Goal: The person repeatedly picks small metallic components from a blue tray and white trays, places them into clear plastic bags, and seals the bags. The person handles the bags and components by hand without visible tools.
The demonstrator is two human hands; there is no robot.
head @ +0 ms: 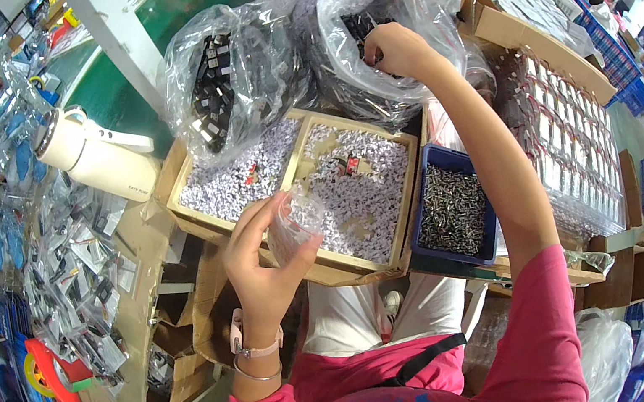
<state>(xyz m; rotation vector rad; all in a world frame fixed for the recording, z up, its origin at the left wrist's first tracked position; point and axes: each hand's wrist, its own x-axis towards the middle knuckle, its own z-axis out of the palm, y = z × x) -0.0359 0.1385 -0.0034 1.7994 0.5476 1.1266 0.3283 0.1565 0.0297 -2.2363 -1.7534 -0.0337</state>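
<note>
My left hand [268,258] holds a small clear plastic bag [299,214] between thumb and fingers, over the front edge of a cream divided tray [290,171]. Small white pieces [356,214] lie in both compartments, with a few red and black bits among them. My right hand [396,51] reaches into a large clear plastic bag [335,52] of black parts [360,25]; its fingertips are partly hidden, so its grip cannot be told. Left of it stands another open clear bag [267,63] with black and silver parts [213,85]. A blue bin [422,229] of small metal screws sits right of the tray.
A cream bottle [105,167] leans left of the tray, near a pile of small packaged parts [78,273]. A red tape dispenser [58,379] lies at lower left. Stacked clear trays with wired parts [567,141] and cardboard boxes [532,44] stand at right. A grey post [117,43] rises behind.
</note>
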